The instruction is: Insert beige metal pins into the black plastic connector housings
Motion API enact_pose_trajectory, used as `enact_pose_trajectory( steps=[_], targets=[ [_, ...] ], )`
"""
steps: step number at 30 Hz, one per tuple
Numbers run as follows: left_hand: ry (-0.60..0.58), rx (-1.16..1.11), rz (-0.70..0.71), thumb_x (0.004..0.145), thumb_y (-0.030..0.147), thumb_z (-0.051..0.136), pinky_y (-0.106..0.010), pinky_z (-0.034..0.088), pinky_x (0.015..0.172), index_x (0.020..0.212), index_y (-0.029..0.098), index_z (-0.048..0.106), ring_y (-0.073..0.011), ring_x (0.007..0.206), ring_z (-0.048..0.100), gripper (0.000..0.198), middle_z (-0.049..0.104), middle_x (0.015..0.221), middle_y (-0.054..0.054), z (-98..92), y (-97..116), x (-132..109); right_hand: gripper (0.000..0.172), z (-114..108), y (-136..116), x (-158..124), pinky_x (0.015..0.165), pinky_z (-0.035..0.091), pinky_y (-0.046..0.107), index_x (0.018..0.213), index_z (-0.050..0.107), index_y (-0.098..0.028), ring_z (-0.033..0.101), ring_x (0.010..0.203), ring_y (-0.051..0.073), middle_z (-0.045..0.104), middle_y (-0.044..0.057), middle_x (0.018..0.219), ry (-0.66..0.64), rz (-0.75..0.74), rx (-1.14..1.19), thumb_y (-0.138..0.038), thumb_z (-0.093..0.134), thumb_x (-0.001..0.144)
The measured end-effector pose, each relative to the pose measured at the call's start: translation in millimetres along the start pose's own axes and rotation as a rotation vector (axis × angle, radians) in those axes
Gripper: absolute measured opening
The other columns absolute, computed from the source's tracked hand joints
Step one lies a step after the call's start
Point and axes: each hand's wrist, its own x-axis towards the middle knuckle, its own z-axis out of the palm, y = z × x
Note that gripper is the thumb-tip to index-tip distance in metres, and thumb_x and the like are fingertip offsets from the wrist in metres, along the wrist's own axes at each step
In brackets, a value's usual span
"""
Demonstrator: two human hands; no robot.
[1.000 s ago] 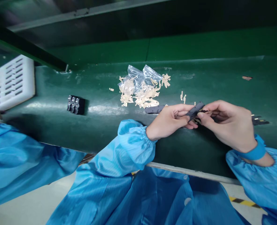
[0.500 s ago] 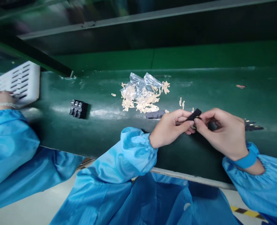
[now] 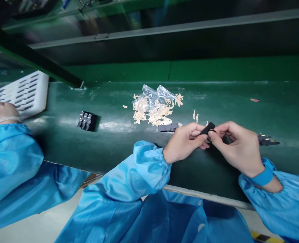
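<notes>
My left hand [image 3: 183, 141] is closed around a small dark bar-shaped plastic part [image 3: 207, 129], tilted up to the right. My right hand [image 3: 237, 145] pinches thumb and fingers together against the right end of that part. A tiny brass-coloured glint shows at these fingertips; what they pinch is too small to make out. Left of my left hand lies another flat black plastic piece [image 3: 168, 127]. Behind it is a pile of small pale metal pieces [image 3: 159, 116], with clear plastic bags [image 3: 149, 94] on it. Several loose pale pieces [image 3: 195, 115] lie beyond my hands.
A block of black parts [image 3: 87, 120] stands on the green bench [image 3: 119, 148] at left. Further left, a co-worker's hand [image 3: 4, 110] is at a white slotted tray [image 3: 34, 91]. More black parts [image 3: 268, 140] lie right of my right hand. A green post [image 3: 63, 75] stands behind.
The whole view has shifted slightly, so things sit a little lower. Both my hands stay at the black part with nearly the same grip. The co-worker's hand has moved slightly at the tray.
</notes>
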Motion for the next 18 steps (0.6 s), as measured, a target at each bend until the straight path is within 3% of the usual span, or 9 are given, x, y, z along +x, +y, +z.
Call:
enact_pose_trajectory(
  steps=[6,10,15,18],
  targets=[
    [0.041,0.048,-0.021,0.089,0.027,0.078,-0.022,0.060,0.067,0.098,0.013,0.063,-0.0118,0.069,0.075,0.022,0.076,0.080,-0.004,2.2,0.5,-2.3,0.008,-2.5,-2.4,4.0,0.057,0.050,0.028,0.092,0.068,-0.024,0.060,0.060,0.014,0.065,-0.001,0.073,0.024,-0.029,-0.069,-0.026,0.075,0.091],
    [0.047,0.021,-0.033,0.090,0.035,0.077,-0.023,0.060,0.066,0.099,0.013,0.061,-0.0125,0.071,0.075,0.028,0.081,0.097,-0.011,0.4,4.3,-2.4,0.027,-7.0,-0.9,4.0,0.060,0.053,0.030,0.117,0.066,-0.024,0.059,0.060,0.014,0.065,-0.002,0.077,0.122,0.017,-0.064,-0.030,0.074,0.092],
    [0.083,0.034,-0.016,0.096,0.045,0.068,-0.022,0.056,0.062,0.095,0.016,0.055,-0.0132,0.069,0.074,0.033,0.081,0.094,-0.012,-1.0,6.6,-1.3,0.015,-6.8,0.5,1.6,0.059,0.052,0.028,0.108,0.069,-0.024,0.063,0.061,0.015,0.069,0.000,0.076,0.123,0.023,0.015,-0.028,0.070,0.094],
    [0.079,0.098,0.032,0.101,0.039,0.061,-0.019,0.051,0.059,0.102,0.016,0.055,-0.0125,0.073,0.073,0.024,0.081,0.099,-0.012,-1.2,6.2,-0.6,0.005,-3.9,1.5,3.1,0.061,0.052,0.029,0.099,0.071,-0.023,0.066,0.066,0.016,0.072,0.001,0.080,0.095,0.015,0.021,-0.026,0.069,0.095]
  ],
)
